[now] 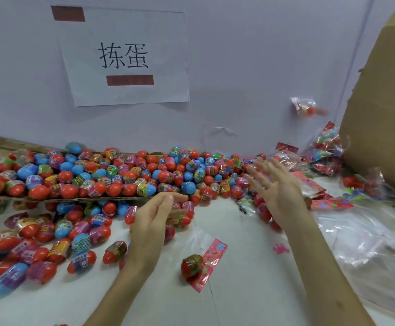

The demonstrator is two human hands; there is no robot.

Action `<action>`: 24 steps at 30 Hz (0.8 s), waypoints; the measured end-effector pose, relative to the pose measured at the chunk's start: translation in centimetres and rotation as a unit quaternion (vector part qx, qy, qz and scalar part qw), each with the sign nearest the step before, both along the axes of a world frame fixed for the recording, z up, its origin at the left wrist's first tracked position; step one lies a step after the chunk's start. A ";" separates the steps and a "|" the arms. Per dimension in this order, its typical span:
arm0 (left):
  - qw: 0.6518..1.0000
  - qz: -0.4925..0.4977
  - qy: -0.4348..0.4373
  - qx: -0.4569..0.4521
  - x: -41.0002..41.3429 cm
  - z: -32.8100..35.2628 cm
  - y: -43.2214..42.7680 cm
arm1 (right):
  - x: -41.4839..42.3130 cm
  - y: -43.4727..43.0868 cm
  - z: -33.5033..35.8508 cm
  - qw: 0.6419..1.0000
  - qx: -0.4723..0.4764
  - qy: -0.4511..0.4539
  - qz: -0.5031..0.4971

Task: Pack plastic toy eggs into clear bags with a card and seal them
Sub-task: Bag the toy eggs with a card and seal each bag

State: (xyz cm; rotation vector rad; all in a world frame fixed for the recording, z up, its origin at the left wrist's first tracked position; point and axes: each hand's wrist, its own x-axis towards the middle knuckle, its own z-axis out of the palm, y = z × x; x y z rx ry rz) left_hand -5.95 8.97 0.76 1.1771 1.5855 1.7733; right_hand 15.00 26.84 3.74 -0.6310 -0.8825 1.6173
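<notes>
A blurred packed bag (305, 107) with eggs is in mid-air at the upper right, near the cardboard box (384, 114). My right hand (278, 187) is raised with its fingers spread and holds nothing. My left hand (154, 217) hovers over the loose eggs with relaxed, slightly bent fingers and an empty grasp. Just in front of it lies a clear bag with a pink card (211, 262), and one red egg (191, 264) sits inside it. A big heap of red and blue toy eggs (97, 175) lies along the wall.
Packed bags (325, 151) pile up at the right beside the box. Empty clear bags (365, 241) and pink cards (330, 203) lie on the white table at the right. A cardboard sheet (62, 198) bears part of the egg heap. A paper sign (126, 57) hangs on the wall.
</notes>
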 end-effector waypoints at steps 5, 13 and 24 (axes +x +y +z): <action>0.995 -0.030 0.097 -0.014 0.8 0.5 -0.5 | -2.2 -1.6 -0.5 0.976 0.077 -0.205 -0.003; 0.881 -0.135 0.449 -0.067 1.3 4.7 -4.2 | -6.4 -7.2 0.4 0.838 0.326 -0.409 0.153; 0.692 0.027 0.611 -0.384 -10.1 0.9 -22.4 | -4.0 -13.3 -3.0 0.506 0.634 -0.555 0.184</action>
